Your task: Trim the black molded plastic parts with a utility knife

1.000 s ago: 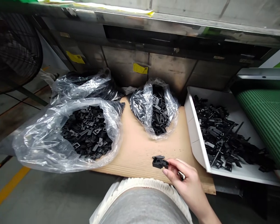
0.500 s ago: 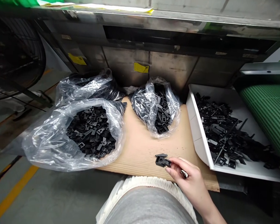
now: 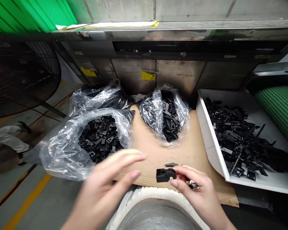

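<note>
My right hand [image 3: 194, 188] pinches a small black plastic part [image 3: 164, 175] between thumb and forefinger, above the front of the cardboard sheet [image 3: 146, 142]. A small shiny metal object [image 3: 192, 184], mostly hidden, is tucked in the same palm; I cannot make out its kind. Just behind lies a flat black piece [image 3: 171, 164] on the cardboard. My left hand [image 3: 108, 185], slightly blurred, is open with thumb and fingers apart and nothing in it. It hovers by the front of an open clear plastic bag [image 3: 64, 156] of black parts.
A second open bag [image 3: 156, 124] of black parts stands mid-cardboard, and another bag [image 3: 98, 99] lies behind on the left. To the right is a white tray [image 3: 212, 150] of black parts, beside a green conveyor belt [image 3: 278, 108]. A fan [image 3: 24, 76] and a person's legs [image 3: 8, 140] are at left.
My left hand has come into view from below, open. My right hand still holds the black part, now turned more level. The camera view has tilted up and shifted left.
</note>
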`<action>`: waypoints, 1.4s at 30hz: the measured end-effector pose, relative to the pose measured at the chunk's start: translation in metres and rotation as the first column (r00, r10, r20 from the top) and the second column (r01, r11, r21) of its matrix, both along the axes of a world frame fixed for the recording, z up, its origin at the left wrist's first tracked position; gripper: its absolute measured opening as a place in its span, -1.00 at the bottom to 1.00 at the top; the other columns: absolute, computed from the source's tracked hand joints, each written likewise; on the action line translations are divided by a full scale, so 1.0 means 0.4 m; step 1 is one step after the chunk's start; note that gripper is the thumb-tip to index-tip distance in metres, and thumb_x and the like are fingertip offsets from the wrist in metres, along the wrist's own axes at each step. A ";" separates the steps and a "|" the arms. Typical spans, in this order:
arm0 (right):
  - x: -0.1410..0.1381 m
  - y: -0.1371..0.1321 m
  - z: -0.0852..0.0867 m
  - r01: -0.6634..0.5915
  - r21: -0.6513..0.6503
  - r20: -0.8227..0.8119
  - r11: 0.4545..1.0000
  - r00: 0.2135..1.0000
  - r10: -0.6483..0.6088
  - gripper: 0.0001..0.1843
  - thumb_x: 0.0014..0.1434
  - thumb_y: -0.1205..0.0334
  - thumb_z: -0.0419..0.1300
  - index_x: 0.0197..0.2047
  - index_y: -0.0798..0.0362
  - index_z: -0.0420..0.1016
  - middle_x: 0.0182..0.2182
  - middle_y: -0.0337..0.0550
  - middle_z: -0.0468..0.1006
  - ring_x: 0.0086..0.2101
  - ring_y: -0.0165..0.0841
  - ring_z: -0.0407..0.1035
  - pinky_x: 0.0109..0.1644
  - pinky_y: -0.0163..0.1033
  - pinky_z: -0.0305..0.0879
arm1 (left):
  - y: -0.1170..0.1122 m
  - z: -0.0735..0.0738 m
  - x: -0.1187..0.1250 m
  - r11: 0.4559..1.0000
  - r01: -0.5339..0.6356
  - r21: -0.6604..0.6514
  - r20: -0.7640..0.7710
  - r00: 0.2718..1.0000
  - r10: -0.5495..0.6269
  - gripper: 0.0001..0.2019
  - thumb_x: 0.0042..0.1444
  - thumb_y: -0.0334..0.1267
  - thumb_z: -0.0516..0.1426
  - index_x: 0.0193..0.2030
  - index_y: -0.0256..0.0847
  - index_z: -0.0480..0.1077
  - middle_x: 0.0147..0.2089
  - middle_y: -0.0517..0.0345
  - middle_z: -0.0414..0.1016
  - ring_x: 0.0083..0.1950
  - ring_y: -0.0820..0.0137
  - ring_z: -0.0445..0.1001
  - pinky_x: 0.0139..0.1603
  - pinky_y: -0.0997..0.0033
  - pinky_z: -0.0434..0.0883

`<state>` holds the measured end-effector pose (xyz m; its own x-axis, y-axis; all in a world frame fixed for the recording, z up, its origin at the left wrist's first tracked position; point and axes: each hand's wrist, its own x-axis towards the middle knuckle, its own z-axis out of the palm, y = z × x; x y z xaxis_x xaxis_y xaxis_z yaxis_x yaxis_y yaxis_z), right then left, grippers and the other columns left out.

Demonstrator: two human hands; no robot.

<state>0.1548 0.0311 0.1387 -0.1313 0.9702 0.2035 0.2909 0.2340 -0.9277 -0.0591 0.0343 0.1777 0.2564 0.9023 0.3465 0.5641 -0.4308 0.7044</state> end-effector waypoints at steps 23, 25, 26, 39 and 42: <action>-0.012 -0.033 -0.017 -0.096 -0.149 0.222 0.984 0.967 0.128 -0.65 0.20 0.19 -0.08 0.06 -0.10 0.22 -0.22 -0.16 0.36 -0.21 -0.38 0.34 -0.19 -0.34 0.29 | -0.010 -0.064 0.086 0.809 0.027 -0.587 0.327 0.922 0.206 -0.80 0.04 -0.23 0.12 -0.17 -0.12 0.45 -0.31 0.18 0.49 -0.45 0.46 0.36 -0.46 0.54 0.32; -0.012 -0.033 -0.014 -0.120 -0.090 0.189 0.989 0.973 0.135 -0.69 0.22 0.25 -0.10 0.00 -0.06 0.28 -0.30 -0.17 0.38 -0.30 -0.41 0.35 -0.26 -0.39 0.29 | -0.011 -0.064 0.084 0.830 0.014 -0.557 0.307 0.933 0.189 -0.80 0.05 -0.23 0.12 -0.17 -0.10 0.45 -0.28 0.18 0.50 -0.39 0.43 0.39 -0.40 0.53 0.34; -0.012 -0.031 -0.014 -0.117 -0.060 0.173 0.991 0.977 0.125 -0.71 0.22 0.27 -0.10 -0.02 -0.04 0.29 -0.35 -0.19 0.38 -0.36 -0.42 0.35 -0.30 -0.40 0.29 | -0.011 -0.065 0.083 0.838 0.015 -0.545 0.302 0.937 0.179 -0.81 0.06 -0.24 0.12 -0.17 -0.09 0.45 -0.27 0.19 0.50 -0.36 0.41 0.40 -0.37 0.52 0.35; -0.026 -0.012 -0.009 -0.214 0.132 0.262 0.968 0.949 0.174 -0.76 0.19 0.37 -0.04 -0.08 0.00 0.30 -0.44 -0.21 0.41 -0.47 -0.46 0.35 -0.43 -0.40 0.26 | -0.017 -0.054 0.066 0.891 -0.002 -0.454 0.292 0.944 0.151 -0.75 0.13 -0.31 0.06 -0.08 0.11 0.36 -0.19 0.35 0.44 -0.27 0.51 0.41 -0.14 0.57 0.33; -0.027 -0.013 -0.009 -0.163 0.177 0.263 0.971 0.958 0.113 -0.78 0.18 0.39 -0.01 -0.11 0.03 0.29 -0.50 -0.25 0.40 -0.50 -0.48 0.34 -0.45 -0.42 0.25 | -0.018 -0.053 0.065 0.914 0.009 -0.406 0.277 0.954 0.114 -0.75 0.14 -0.33 0.05 -0.09 0.10 0.36 -0.20 0.37 0.45 -0.28 0.53 0.41 -0.19 0.61 0.33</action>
